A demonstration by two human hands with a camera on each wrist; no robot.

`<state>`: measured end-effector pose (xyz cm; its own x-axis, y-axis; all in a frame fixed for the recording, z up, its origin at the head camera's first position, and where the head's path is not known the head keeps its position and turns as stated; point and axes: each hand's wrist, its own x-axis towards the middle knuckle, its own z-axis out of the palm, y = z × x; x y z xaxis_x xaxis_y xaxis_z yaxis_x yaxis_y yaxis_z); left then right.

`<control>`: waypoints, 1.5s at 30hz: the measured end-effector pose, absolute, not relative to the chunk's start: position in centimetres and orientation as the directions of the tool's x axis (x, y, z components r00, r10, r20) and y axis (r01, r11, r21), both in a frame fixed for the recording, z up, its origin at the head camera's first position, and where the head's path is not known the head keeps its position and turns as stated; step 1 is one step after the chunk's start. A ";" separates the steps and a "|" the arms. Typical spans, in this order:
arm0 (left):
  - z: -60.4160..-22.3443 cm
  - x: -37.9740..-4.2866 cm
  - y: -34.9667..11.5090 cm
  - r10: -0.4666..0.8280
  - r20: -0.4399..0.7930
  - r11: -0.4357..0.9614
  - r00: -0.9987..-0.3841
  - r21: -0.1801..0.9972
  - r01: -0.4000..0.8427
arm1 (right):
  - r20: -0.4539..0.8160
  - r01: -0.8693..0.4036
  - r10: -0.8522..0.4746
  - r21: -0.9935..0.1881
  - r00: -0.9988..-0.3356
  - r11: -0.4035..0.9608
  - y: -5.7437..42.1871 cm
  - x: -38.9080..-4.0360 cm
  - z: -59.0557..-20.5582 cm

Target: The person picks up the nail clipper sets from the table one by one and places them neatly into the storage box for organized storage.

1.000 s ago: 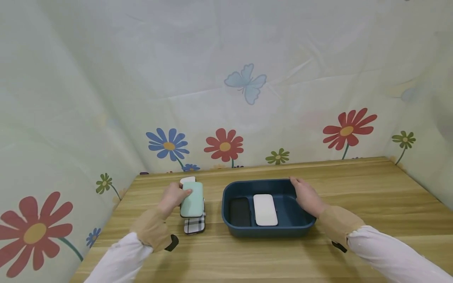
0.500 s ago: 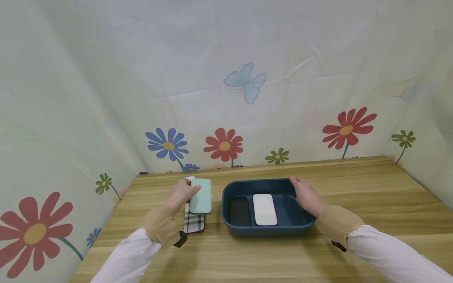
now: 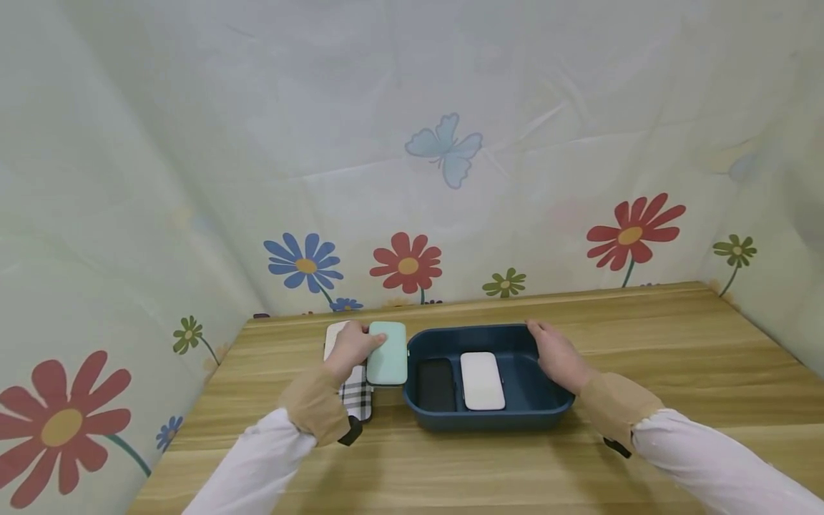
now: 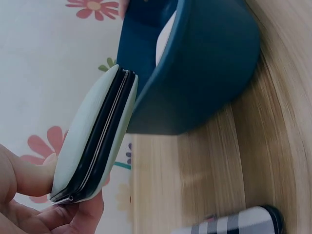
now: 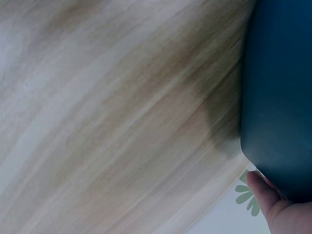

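Observation:
My left hand (image 3: 350,348) pinches a mint-green clasp case (image 3: 388,354), thumb on its upper face, just left of the blue bin (image 3: 489,423). In the left wrist view the case (image 4: 92,131) shows dark sides and a thin metal rim along its seam, near the bin's wall (image 4: 214,63). My right hand (image 3: 558,356) grips the bin's right rim; the right wrist view shows its thumb (image 5: 263,192) against the bin. Inside the bin, a black case (image 3: 436,385) lies left of a white case (image 3: 483,381), both flat.
A black-and-white plaid case (image 3: 360,397) lies on the wooden table (image 3: 450,472), partly under my left hand in view. Behind it is another white case (image 3: 332,335), also partly hidden. A flowered curtain (image 3: 515,214) hangs along the table's back edge.
The left hand has carried the mint-green case rightward, off the cases beneath it, toward the bin's left rim. The plaid case is now uncovered by it. My right hand stays on the rim.

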<state>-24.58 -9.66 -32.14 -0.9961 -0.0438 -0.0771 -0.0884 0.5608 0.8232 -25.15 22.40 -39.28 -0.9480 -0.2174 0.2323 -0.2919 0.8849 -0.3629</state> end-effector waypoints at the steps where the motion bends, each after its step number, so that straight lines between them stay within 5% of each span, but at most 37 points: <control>1: -32.1 -24.6 -9.4 -0.040 -0.079 0.558 -0.996 0.825 -0.088 | 0.233 -0.292 -0.217 -0.362 -0.948 0.885 22.4 -25.2 -39.3; 45: -31.7 -24.6 -2.2 0.118 -0.184 0.456 -0.976 0.883 -0.111 | 0.284 -0.351 -0.257 -0.356 -0.924 0.866 22.8 -25.1 -39.4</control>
<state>-24.63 -2.20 -31.71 -0.9757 0.1185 -0.1842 -0.1113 0.4563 0.8828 -25.13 22.81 -39.39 -0.9236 -0.2574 0.2842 -0.3510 0.8659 -0.3565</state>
